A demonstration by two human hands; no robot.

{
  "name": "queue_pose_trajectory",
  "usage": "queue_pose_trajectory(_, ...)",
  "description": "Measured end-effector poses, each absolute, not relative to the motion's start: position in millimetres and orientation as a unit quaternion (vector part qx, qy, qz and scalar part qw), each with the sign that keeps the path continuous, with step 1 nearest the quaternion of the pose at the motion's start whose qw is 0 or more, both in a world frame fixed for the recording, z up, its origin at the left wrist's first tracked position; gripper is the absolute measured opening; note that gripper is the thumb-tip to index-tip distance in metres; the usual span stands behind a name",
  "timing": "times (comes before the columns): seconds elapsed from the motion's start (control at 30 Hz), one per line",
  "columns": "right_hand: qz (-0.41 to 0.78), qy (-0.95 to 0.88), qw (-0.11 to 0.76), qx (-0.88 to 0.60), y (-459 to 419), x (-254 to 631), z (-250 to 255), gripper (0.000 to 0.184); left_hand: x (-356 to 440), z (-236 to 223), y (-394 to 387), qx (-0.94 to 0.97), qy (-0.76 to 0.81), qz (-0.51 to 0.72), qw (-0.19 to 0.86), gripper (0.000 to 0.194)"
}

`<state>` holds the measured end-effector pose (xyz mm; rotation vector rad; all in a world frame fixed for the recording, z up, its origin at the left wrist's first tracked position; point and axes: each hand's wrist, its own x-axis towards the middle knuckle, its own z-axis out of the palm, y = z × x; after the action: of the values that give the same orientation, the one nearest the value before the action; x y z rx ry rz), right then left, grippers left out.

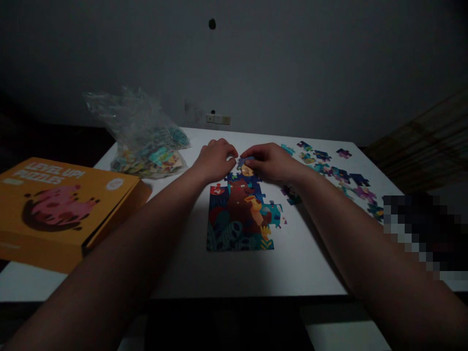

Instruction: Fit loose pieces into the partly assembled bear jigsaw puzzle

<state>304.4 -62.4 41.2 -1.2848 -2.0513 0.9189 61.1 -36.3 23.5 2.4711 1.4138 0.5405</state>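
A partly joined colourful jigsaw point(239, 219) lies in the middle of the white table point(226, 273). Both my hands meet at its far edge. My left hand point(215, 159) rests with fingers curled, its fingertips at a small puzzle piece point(245, 168) at the jigsaw's top. My right hand point(268, 162) pinches that same piece from the right. The piece sits against the jigsaw's top row; whether it is locked in I cannot tell.
Several loose puzzle pieces point(338, 173) are scattered on the table's right side. A clear plastic bag of pieces point(146, 141) lies at the far left. An orange puzzle box point(58, 209) sits at the left edge. The room is dim.
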Motion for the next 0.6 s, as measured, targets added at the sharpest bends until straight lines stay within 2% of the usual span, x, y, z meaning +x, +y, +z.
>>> queue_pose_trajectory(0.47,0.174,-0.831,0.234,-0.474,-62,315,28,0.017,58,22,-35,0.845,0.481,0.194,0.130,0.031)
queue_pose_trajectory(0.6,0.184,-0.797,0.282,-0.501,-61,319,39,0.019,57,22,-35,0.847,0.479,0.187,0.134,0.033)
